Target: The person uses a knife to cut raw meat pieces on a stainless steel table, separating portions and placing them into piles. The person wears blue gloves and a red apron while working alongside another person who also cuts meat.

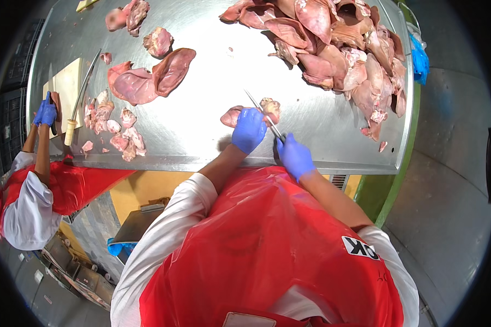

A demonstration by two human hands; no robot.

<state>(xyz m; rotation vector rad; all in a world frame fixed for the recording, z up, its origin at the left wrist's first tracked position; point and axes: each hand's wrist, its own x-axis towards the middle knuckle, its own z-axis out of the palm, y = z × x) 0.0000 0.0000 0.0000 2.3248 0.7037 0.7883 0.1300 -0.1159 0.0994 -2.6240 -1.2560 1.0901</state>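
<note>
My left hand [249, 131], in a blue glove, is closed over a piece of pink meat [232, 116] near the table's front edge. A paler, fatty part [270, 107] shows on the other side of the fingers. In my right hand [297, 157], also gloved in blue, is a knife [263, 115] with a slim blade. The blade slants up and left, past the fingers of my left hand and across the meat. My left fingers hide part of the meat, so I cannot tell whether it is one piece.
A large heap of pink ear-shaped pieces [333, 49] covers the metal table's [202, 136] far right. Flat cuts [147, 82] and small trimmings [112, 117] lie to the left. A sharpening steel [71, 128] leans by a cutting board [68, 82], near a co-worker's gloved hands [46, 113].
</note>
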